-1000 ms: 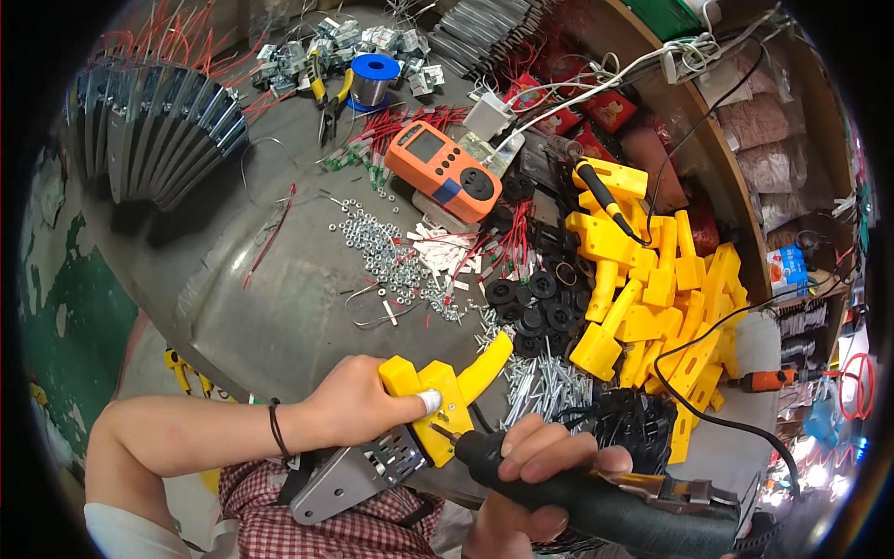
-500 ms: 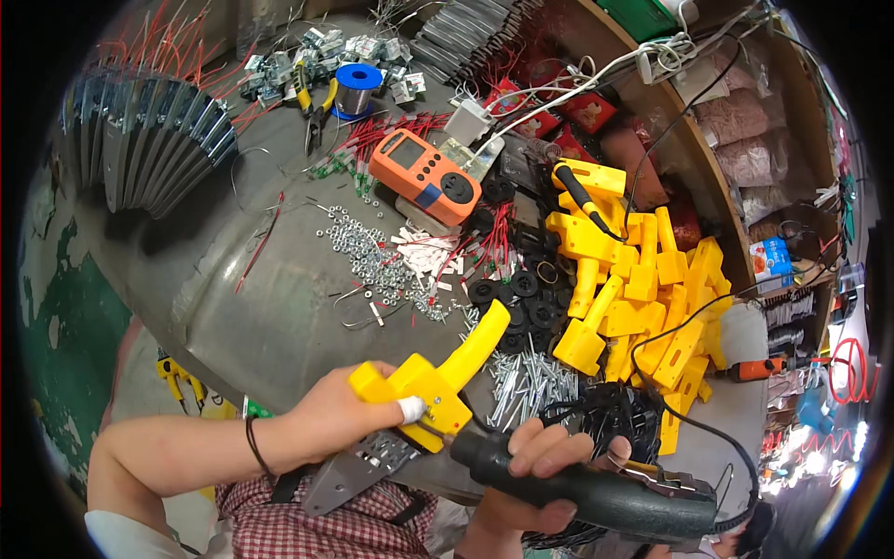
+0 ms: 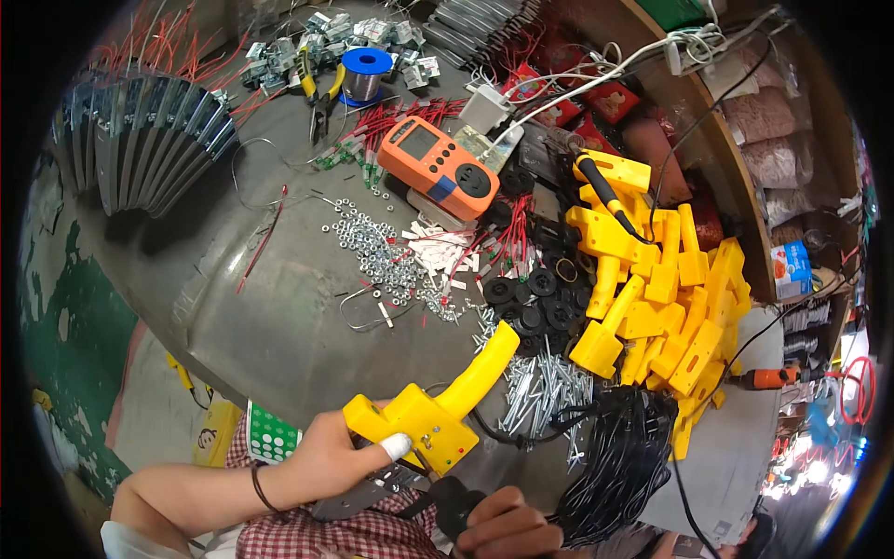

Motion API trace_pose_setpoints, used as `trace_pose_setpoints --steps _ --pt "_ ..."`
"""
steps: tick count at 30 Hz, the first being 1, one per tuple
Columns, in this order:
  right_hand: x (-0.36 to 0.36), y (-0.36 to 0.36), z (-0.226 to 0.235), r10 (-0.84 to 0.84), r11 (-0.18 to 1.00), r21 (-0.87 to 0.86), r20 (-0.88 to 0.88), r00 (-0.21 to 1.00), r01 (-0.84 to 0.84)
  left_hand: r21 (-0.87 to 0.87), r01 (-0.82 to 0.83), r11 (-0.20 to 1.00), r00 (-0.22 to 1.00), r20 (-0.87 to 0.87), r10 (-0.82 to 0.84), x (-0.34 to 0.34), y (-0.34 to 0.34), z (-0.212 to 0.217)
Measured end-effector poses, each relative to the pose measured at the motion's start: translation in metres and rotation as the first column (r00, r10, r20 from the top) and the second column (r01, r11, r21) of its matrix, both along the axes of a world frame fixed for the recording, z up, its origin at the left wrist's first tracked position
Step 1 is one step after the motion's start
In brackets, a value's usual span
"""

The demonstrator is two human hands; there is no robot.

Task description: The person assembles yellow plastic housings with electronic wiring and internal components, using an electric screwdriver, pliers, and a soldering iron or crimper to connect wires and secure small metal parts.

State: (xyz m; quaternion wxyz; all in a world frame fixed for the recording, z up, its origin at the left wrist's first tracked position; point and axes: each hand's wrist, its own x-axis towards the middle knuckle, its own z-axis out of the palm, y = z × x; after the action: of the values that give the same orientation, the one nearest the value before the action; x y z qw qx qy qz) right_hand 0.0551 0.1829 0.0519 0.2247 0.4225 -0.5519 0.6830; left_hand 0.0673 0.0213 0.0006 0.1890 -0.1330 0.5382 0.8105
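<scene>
Left hand (image 3: 321, 456) grips one yellow housing (image 3: 438, 410)

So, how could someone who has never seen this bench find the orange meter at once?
Look at the grey worktable, toward its far side, just beyond the scattered silver nuts. The orange meter lies there flat, the only orange box with a grey screen and a round black socket.

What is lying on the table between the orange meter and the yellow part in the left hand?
In the head view, between the orange meter and the yellow part lie scattered small silver nuts, white slips with red wires and a bent wire loop.
</scene>
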Motion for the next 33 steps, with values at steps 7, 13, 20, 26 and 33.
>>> trace_pose_setpoints --steps 7,13,20,26,33 --pt "-0.016 -0.006 0.0 0.032 0.995 -0.098 0.086 0.996 -0.024 -0.102 -0.008 0.995 0.999 0.04 0.012 -0.004 0.001 0.006" --pt "-0.031 0.005 0.0 0.169 0.985 -0.035 0.108 0.98 -0.166 -0.098 -0.068 0.993 0.997 0.037 0.072 -0.004 0.007 0.003" --pt "-0.033 0.003 -0.001 0.145 0.989 -0.044 0.056 0.988 -0.142 -0.131 -0.082 0.988 0.996 0.015 0.085 -0.003 0.007 0.006" --pt "-0.032 0.021 0.013 -0.067 0.995 -0.057 0.235 0.97 0.083 -0.182 0.106 0.978 0.993 -0.028 -0.113 -0.018 -0.002 0.011" --pt "-0.049 0.29 0.04 -0.916 -0.296 0.508 -0.391 -0.09 0.809 -0.772 -0.322 0.548 0.281 -0.631 -0.723 -0.039 -0.026 0.067"
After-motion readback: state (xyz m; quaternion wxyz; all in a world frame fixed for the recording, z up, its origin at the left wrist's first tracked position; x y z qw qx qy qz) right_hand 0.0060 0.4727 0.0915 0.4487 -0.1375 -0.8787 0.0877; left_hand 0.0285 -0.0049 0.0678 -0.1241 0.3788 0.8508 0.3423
